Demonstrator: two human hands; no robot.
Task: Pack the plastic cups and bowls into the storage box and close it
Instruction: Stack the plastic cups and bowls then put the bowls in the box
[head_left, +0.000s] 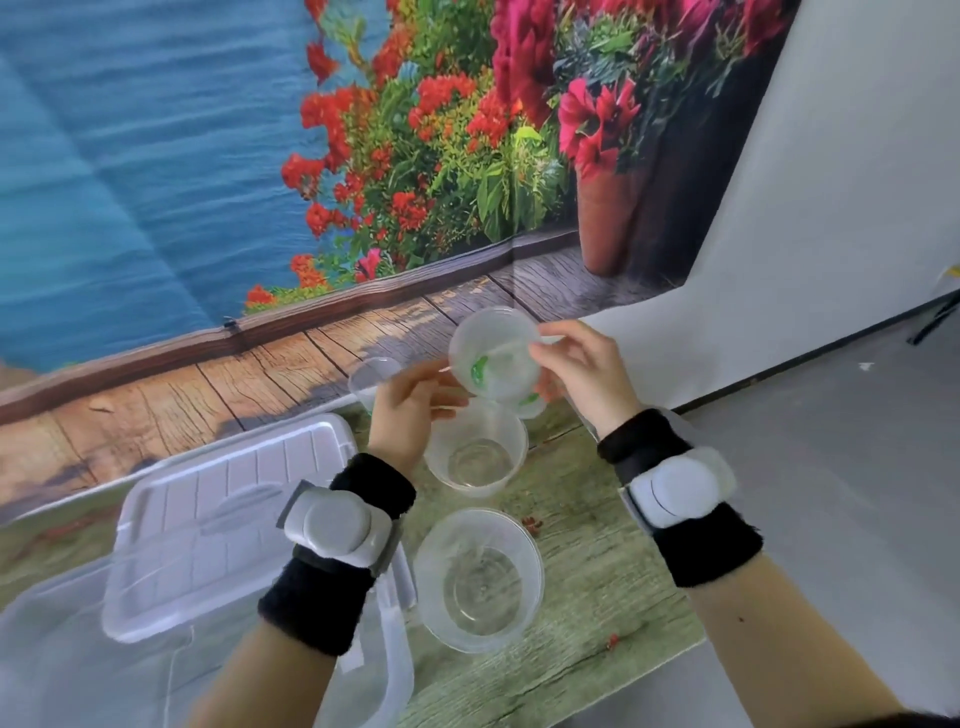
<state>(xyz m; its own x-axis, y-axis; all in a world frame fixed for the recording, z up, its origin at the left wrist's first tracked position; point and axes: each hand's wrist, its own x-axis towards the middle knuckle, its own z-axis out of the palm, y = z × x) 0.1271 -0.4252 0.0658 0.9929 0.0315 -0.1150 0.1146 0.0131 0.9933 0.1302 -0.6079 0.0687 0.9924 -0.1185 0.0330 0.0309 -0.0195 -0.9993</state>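
Observation:
My right hand (582, 374) holds a clear plastic cup (493, 353) with green print, tilted with its mouth toward me, above the table. My left hand (410, 410) pinches that cup's lower left rim. Under the cup a clear bowl (475, 449) stands upright. A larger clear bowl (478, 577) sits nearer to me. Another clear cup (371, 382) stands behind my left hand, partly hidden. The translucent storage box (384, 670) is at the lower left, its white ribbed lid (208, 519) lying on top of it at an angle.
A printed cloth with wood planks covers the table and runs up as a backdrop (260, 182) of sea and flowers. The table's right edge (691, 629) drops to a grey floor. Black wristbands with white sensors sit on both wrists.

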